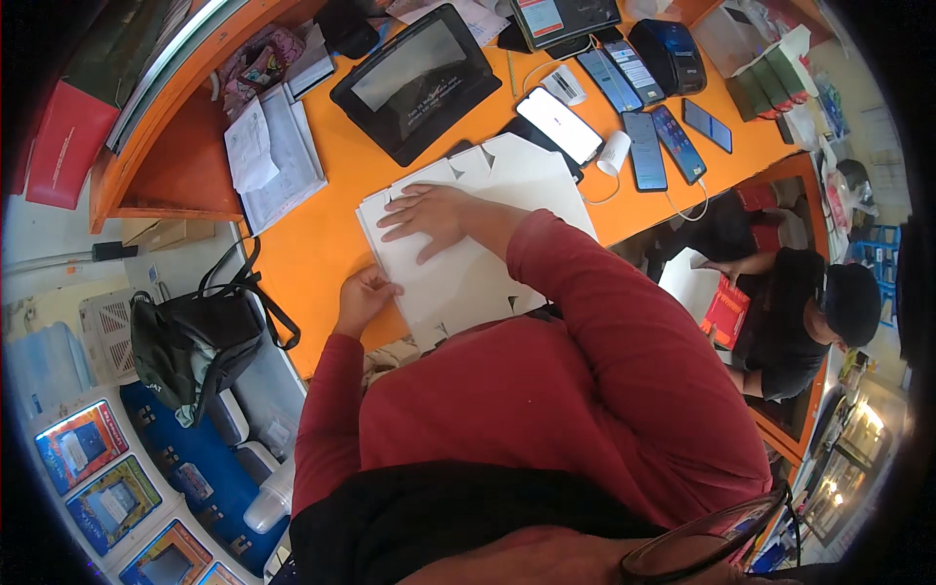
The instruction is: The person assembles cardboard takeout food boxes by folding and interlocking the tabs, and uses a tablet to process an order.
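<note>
A stack of large white card sheets [478, 278] with small notches along the edges lies on the orange desk in front of me, close to my body. My right hand [429, 219] rests flat on top of it, fingers spread toward the left edge. At that left edge, nearer to me, my left hand [367, 300] is closed, with thumb and fingertips together at the sheets' border. The near end of the stack is partly hidden by my red top.
Beyond the stack stand a black tablet [419, 88] and several phones [643, 151] with charging cables. A white roll [613, 153] sits beside them. Papers [273, 161] lie at the left, above a black bag [200, 336]. At right, another person [804, 312] handles a red-and-white box [724, 310].
</note>
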{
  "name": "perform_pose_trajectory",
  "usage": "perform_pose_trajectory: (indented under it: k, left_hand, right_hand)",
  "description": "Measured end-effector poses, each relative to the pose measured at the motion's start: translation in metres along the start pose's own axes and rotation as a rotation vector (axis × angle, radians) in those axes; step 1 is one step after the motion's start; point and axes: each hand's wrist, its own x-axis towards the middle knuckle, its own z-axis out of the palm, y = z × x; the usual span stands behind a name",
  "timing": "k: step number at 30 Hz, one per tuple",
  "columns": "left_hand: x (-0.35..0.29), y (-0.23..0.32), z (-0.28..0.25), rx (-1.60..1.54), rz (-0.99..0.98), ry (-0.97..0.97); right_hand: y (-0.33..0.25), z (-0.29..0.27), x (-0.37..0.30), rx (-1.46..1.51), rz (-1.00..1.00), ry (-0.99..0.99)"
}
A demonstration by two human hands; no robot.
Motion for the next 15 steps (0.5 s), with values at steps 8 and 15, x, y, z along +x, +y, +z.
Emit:
perform_pose_trajectory:
  k: [8, 15]
  left_hand:
    - [0.000, 0.013, 0.002, -0.221, -0.095, -0.124]
    - [-0.026, -0.007, 0.018, -0.309, 0.012, 0.267]
  right_hand:
    - [-0.001, -0.002, 0.000, -0.020, -0.003, 0.002]
    - [-0.002, -0.003, 0.000, -0.003, 0.029, 0.009]
